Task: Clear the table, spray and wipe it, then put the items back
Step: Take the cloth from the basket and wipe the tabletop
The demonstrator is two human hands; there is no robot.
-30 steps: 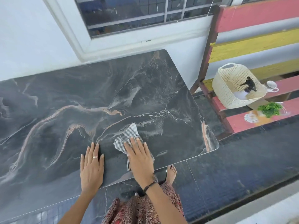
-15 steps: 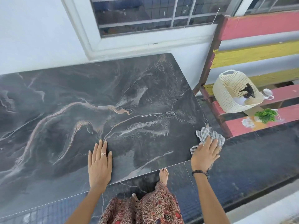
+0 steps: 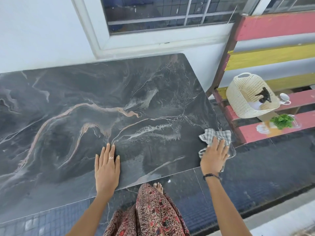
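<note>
The right hand (image 3: pixel 214 157) is pressing flat, fingers straight and together, on a checked cloth (image 3: pixel 215 137) at the near right corner of the table (image 3: pixel 85 103). The left hand (image 3: pixel 107 169) is lying palm down with straight fingers on the tabletop near its front edge, holding nothing and wearing a ring; it is well apart from the cloth. The cloth is bunching out beyond the fingertips and trailing under the palm, so part of it is hidden.

The tabletop is showing dark marble with pale and tan veins, and faint streaks are showing near the middle right. Its far edge is sitting against a white wall under a window (image 3: pixel 162 14) with bars. The floor (image 3: pixel 255 176) is showing dark, glossy tile, and a bare foot and a patterned skirt are showing below the table edge.

To the right, a bench (image 3: pixel 276 26) with red and yellow slats is running out of the picture. On its seat a cream woven basket (image 3: pixel 238 99) is leaning, with a dark spray nozzle (image 3: pixel 263 97) showing inside; the bottle below it is hard to make out. A white cup (image 3: pixel 284 97) is sitting just beside the basket, and a small green plant (image 3: pixel 282 120) is sitting nearer.
</note>
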